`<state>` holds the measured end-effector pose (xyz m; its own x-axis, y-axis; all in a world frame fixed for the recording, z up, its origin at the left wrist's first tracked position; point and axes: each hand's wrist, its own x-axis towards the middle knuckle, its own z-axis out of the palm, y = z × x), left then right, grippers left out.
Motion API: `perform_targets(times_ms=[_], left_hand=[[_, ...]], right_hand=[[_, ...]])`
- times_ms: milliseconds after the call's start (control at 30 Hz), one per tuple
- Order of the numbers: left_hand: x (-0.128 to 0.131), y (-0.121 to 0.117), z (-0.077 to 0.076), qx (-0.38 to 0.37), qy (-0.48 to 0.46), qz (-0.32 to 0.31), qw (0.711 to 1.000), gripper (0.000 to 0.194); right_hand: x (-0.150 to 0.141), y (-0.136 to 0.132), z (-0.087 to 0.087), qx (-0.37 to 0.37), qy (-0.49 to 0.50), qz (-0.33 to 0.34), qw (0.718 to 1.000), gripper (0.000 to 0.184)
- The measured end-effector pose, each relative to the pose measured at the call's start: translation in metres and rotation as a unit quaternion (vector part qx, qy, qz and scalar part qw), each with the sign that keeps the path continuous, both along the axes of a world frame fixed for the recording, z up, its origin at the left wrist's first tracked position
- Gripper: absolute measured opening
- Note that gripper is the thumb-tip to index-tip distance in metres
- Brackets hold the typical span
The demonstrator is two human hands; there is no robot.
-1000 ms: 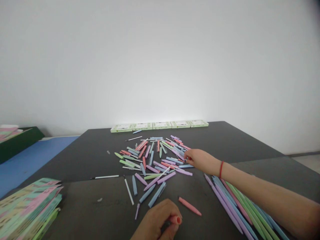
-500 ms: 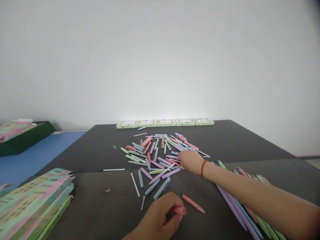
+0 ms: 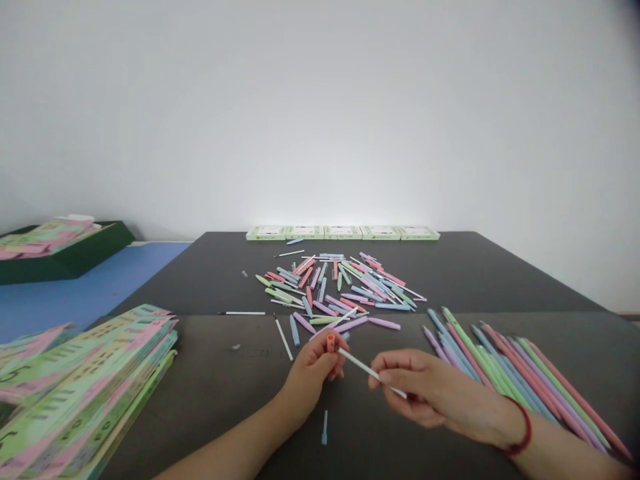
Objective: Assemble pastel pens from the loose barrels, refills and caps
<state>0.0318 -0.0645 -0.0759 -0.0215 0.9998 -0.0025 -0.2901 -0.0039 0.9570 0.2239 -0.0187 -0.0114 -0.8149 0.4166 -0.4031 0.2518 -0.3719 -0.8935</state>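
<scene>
My left hand is closed around a coral pen barrel, its round open end facing up. Between the thumb and fingers of my right hand is a slim white pen refill, slanting toward the left hand. The refill's far end is right beside the barrel; whether they touch I cannot tell. Below the hands lies a small blue pen piece. Beyond them spreads a loose heap of pastel pen parts and white refills.
Rows of pens lie at the right. At the left are stacked printed pastel sheets or packs, with a dark green tray holding more on a blue surface. Several flat pale green boxes line the table's far edge.
My right hand has come back from the heap and now holds a white refill. My left hand has turned the barrel upright. The view has shifted a little.
</scene>
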Motion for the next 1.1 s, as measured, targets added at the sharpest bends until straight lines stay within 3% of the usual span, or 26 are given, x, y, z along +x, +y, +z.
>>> perform_targets(times_ms=[67,133,267,400,633,800,900,967,1033,1067,1100], left_hand=[[0.000,-0.001,0.000,-0.002,-0.008,-0.004,1.000,0.011],[-0.001,-0.002,0.001,0.000,-0.030,-0.006,1.000,0.016],[-0.002,-0.003,0.008,0.004,-0.106,0.009,0.994,0.020],[-0.001,-0.003,0.010,0.002,-0.126,0.028,0.992,0.006],[0.004,-0.004,0.000,-0.009,-0.113,0.010,0.993,0.016],[0.004,-0.002,0.000,-0.030,-0.118,0.009,0.993,0.024],[0.002,-0.001,-0.001,-0.036,-0.126,0.003,0.991,0.025],[0.002,0.000,-0.002,-0.032,-0.133,-0.007,0.991,0.027],[0.003,0.000,-0.004,-0.029,-0.140,-0.016,0.990,0.028],[0.003,0.000,-0.004,-0.031,-0.142,-0.017,0.989,0.028],[0.003,0.001,-0.005,-0.034,-0.143,-0.016,0.989,0.028]], right_hand=[[-0.004,-0.003,-0.007,-0.035,0.031,-0.026,0.999,0.022],[-0.011,0.000,-0.011,-0.009,0.029,-0.043,0.999,0.023],[-0.021,0.009,-0.009,0.143,-0.033,-0.045,0.988,0.022],[-0.018,0.011,-0.006,0.270,-0.080,-0.062,0.957,0.018],[-0.009,0.004,-0.027,0.474,-0.112,-0.011,0.873,0.012],[-0.021,0.006,-0.032,0.439,-0.123,0.023,0.890,0.013],[-0.028,0.014,-0.023,0.412,-0.118,0.050,0.902,0.015],[-0.031,0.027,-0.012,0.375,-0.108,0.113,0.914,0.014],[-0.037,0.046,-0.001,0.357,-0.124,0.185,0.907,0.016],[-0.043,0.057,0.004,0.377,-0.142,0.201,0.893,0.018],[-0.050,0.069,0.008,0.454,-0.164,0.170,0.859,0.018]])
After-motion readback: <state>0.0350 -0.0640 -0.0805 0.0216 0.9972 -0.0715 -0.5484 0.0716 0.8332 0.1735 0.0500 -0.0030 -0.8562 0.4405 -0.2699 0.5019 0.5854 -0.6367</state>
